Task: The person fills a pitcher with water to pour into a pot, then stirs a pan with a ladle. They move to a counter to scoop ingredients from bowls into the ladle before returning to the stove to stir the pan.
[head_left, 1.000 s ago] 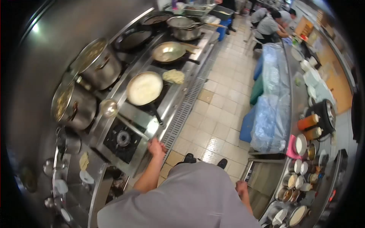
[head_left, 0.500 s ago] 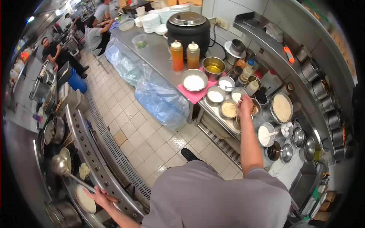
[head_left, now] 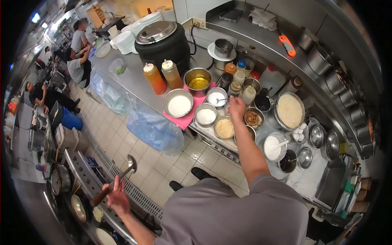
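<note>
My left hand (head_left: 117,197) is closed around the wooden handle of a ladle (head_left: 131,162), its metal head raised over the floor beside the stove. On the right, my right hand (head_left: 237,109) is over a small metal bowl that it mostly hides. Its fingers are pinched together; what they hold, if anything, is hidden. Close to the fingertips, a spoon (head_left: 221,100) rests in a bowl of white powder (head_left: 214,97). Around them stand a second bowl of white powder (head_left: 205,115), a bowl of pale yellow powder (head_left: 224,128) and a bowl of brown pieces (head_left: 253,118).
A bowl of white contents (head_left: 179,105) and a pot of yellow oil (head_left: 197,81) stand on a pink cloth. Squeeze bottles (head_left: 154,79), a black soup warmer (head_left: 160,45) and eggs (head_left: 299,134) are nearby. Co-workers (head_left: 77,67) are farther back. Pans (head_left: 79,208) sit on the stove.
My left hand has lifted the ladle away from over the pans and turned it toward the floor side. My right hand has shifted left over the bowls. The view has turned right.
</note>
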Demonstrator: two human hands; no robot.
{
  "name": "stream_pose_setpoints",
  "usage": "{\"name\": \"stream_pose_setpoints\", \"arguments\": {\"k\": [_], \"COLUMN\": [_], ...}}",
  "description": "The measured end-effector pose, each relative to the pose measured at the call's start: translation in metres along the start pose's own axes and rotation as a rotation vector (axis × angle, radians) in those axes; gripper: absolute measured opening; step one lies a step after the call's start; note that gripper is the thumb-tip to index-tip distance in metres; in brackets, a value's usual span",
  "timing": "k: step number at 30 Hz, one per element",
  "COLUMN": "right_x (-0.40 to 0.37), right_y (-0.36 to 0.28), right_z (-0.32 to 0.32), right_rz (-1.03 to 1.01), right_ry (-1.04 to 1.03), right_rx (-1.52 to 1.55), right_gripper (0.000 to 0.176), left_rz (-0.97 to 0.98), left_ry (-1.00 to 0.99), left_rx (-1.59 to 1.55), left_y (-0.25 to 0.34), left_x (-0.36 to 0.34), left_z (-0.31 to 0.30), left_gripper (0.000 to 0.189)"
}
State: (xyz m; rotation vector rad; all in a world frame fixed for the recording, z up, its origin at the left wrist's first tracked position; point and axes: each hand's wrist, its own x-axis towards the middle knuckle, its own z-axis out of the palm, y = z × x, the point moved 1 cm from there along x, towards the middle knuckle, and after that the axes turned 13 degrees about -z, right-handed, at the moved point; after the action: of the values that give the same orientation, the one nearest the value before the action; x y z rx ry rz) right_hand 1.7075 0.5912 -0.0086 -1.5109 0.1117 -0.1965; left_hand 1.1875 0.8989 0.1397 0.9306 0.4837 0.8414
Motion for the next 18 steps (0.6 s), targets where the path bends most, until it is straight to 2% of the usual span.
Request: {"name": "stream_pose_setpoints", "arguments": {"k": [2,3,4,6,7,8,10,11,12,14,15,18], "right_x": [0.000,-0.003,-0.005,-0.018,-0.023,-0.021,-0.022,-0.025,-0.024,-0.023,-0.025,-0.023], "right_y": [0.000,0.001,-0.001,-0.015,-0.020,-0.015,0.000,-0.009,-0.012,-0.018,-0.019,-0.018], "right_z": [-0.003,-0.008,-0.007,-0.002,-0.001,0.000,0.001,-0.003,-0.005,-0.009,-0.009,-0.004], "right_rz": [-0.066,-0.366,-0.673,-0.646,-0.615,-0.612,-0.555,-0.702,-0.698,-0.788,-0.615,-0.518], "right_ry": [-0.013,-0.034,-0.059,-0.139,-0.212,-0.215,-0.312,-0.293,-0.301,-0.169,-0.159,-0.178], "right_rx": [-0.100,-0.290,-0.470,-0.440,-0.425,-0.425,-0.363,-0.448,-0.447,-0.445,-0.342,-0.300], "right_gripper": [0.022,0.022,0.022,0.020,0.019,0.019,0.019,0.019,0.019,0.020,0.019,0.020], "left_rz": [-0.142,-0.192,-0.193,-0.174,-0.157,-0.154,-0.161,-0.159,-0.154,-0.090,-0.085,-0.042], "left_ry": [0.178,0.242,0.249,0.313,0.329,0.274,0.261,0.313,0.363,0.371,0.357,0.303], "left_rx": [0.424,0.395,0.398,0.999,0.944,1.017,1.047,1.017,0.985,0.932,0.878,0.780], "left_y": [0.008,0.006,0.002,-0.014,-0.026,-0.025,-0.026,-0.021,-0.010,0.017,0.029,0.059], "left_x": [0.009,0.011,0.009,0.010,0.005,-0.001,-0.004,-0.007,-0.008,-0.014,-0.017,-0.024], "left_z": [-0.018,-0.018,-0.017,-0.010,-0.002,0.017,0.014,0.012,0.018,0.016,0.018,0.032], "left_gripper": [0.036,0.026,0.026,0.022,0.024,0.022,0.021,0.021,0.021,0.022,0.023,0.025]}}
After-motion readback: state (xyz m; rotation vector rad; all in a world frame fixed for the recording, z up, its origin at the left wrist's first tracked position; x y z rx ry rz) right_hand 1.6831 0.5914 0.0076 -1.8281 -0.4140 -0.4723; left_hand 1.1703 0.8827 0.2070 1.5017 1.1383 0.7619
